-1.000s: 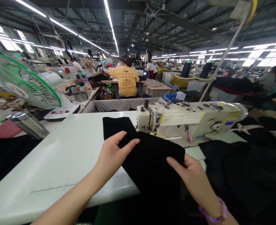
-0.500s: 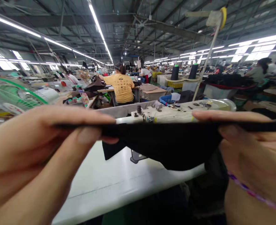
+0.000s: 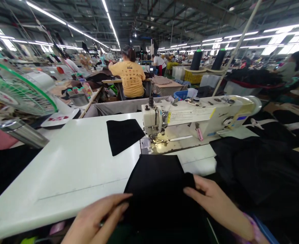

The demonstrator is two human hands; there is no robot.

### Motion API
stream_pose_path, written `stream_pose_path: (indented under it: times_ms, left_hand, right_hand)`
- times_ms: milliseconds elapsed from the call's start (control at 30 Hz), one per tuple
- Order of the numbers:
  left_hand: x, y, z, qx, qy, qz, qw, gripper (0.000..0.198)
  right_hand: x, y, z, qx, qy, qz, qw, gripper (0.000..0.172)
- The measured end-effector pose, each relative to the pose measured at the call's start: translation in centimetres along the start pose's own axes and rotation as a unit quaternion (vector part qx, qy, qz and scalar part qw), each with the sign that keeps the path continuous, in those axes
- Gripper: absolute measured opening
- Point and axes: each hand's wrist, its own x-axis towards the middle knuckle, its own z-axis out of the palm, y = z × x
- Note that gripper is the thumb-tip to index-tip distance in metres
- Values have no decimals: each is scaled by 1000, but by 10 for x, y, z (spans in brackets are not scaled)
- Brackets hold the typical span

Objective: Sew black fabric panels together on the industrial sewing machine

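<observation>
A black fabric piece [image 3: 159, 183] hangs over the front edge of the white sewing table, its far end lying flat before the machine. My left hand [image 3: 101, 217] pinches its left edge between thumb and fingers. On the opposite side my right hand [image 3: 212, 196] grips the right edge, where the cloth is folded over. Beyond the cloth stands a sewing machine [image 3: 185, 118], its needle area lit. A second black fabric piece [image 3: 124, 134] lies flat to the left of the needle, its right corner close to the machine's plate.
Left of the white table [image 3: 70, 162] are a green fan [image 3: 19, 88] and a steel flask [image 3: 22, 132]. Dark cloth [image 3: 263, 169] is heaped at the right. Thread cones [image 3: 197, 60] stand behind the machine. A person in a yellow shirt [image 3: 132, 79] sits ahead.
My hands have come down from near eye level to the table's front edge, bringing the black fabric with them. The view has tipped downward, showing the machine and the second piece.
</observation>
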Motion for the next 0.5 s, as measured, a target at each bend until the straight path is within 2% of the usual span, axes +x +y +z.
stream_pose_path:
  times_ms: [33,100,200,333,500]
  left_hand:
    - [17,-4,8,28,-19,1,999,23]
    - [52,-15,29,69,-14,7,997,24]
    - [94,-30,58,121,-32,33,992,16]
    - [118,-39,72,149,-59,35,986,16]
    - [111,-40,73,128,-73,42,988,16]
  right_hand:
    - [13,10,10,-14,36,4,999,26]
    - [37,29,25,-85,143,-37,985,24]
    - [60,49,37,-196,261,-92,941,18]
    - [64,62,38,-252,288,-95,919,16]
    - [61,69,36,-182,287,-84,937,23]
